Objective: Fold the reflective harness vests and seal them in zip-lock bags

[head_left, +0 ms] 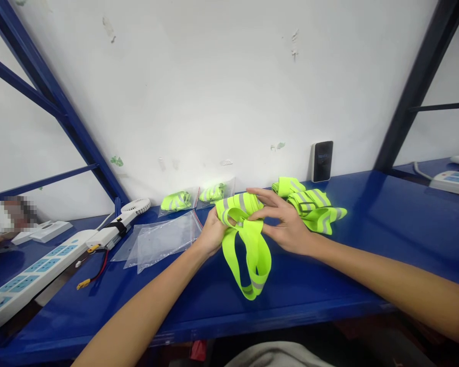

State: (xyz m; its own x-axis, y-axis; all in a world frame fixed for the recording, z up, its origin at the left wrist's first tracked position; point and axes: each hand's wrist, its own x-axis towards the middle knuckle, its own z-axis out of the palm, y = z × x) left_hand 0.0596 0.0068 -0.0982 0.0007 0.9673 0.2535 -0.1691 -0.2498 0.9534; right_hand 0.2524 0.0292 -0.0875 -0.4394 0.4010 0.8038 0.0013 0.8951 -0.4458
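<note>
Both my hands hold a neon-yellow reflective strap [248, 244] with grey stripes above the blue table. Part of it is wound into a flat roll, and loose loops hang below. My left hand [213, 232] is closed round the roll's left side. From the right, my right hand [285, 219] pinches the strap with thumb and fingers. Just behind it lies a bundle of the same straps [317, 206] with a dark buckle. To the left rest clear plastic bags [164, 242], and behind them stand bagged straps [176, 201] against the wall.
On the left are a long white power strip [42, 270], a small white fan [135, 206] and a battery lead with a yellow connector [84, 284]. A dark-screened device [322, 161] leans on the wall. Blue metal posts frame the table [367, 214].
</note>
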